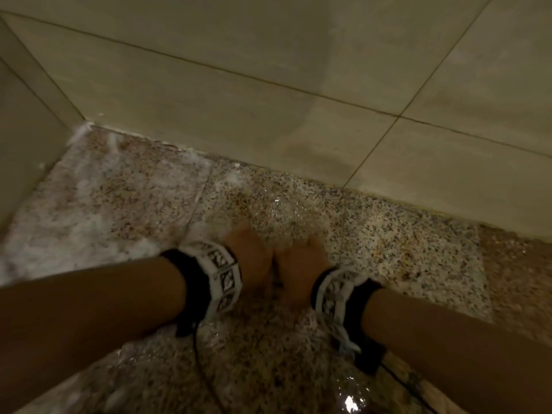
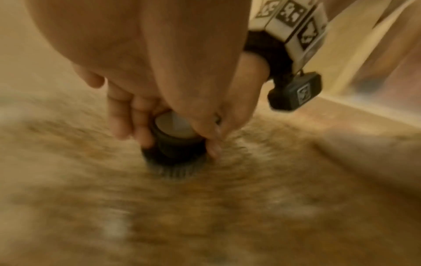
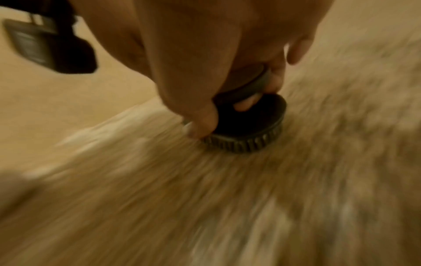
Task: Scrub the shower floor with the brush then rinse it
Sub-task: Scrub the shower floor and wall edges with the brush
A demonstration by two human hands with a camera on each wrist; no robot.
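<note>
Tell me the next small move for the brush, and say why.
Probably push the brush left toward the corner. Both the left hand and right hand grip it, bristles down on the speckled floor, and white foam sits thick there.

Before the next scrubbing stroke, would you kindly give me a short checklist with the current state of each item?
1. Round black scrub brush gripped by both hands: ok; left hand and right hand both close round its knob.
2. Bristles down on the speckled stone shower floor: ok, seen in both wrist views.
3. Floor wet where the brush works: ok, it glistens.
4. White foam spread over the whole floor: not ok; it lies mainly towards the left corner.
5. Beige tiled wall clear of the brush: ok.
6. Rinse water ready: cannot tell, no source in view.
</note>
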